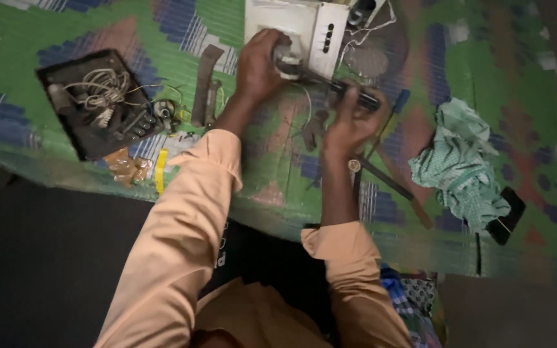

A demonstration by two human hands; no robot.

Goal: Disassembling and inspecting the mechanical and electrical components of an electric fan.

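My left hand grips a small round metal part at the front of a white box-shaped device lying on the green patterned mat. My right hand is closed around the dark handle of a screwdriver, whose shaft points left toward the round part. Both sleeves are peach coloured. What lies under the left palm is hidden.
A black tray with tangled wires and small parts sits at the left. A flat metal tool lies beside it. A crumpled green checked cloth and a black phone-like object lie at the right. Pliers rest between my arms.
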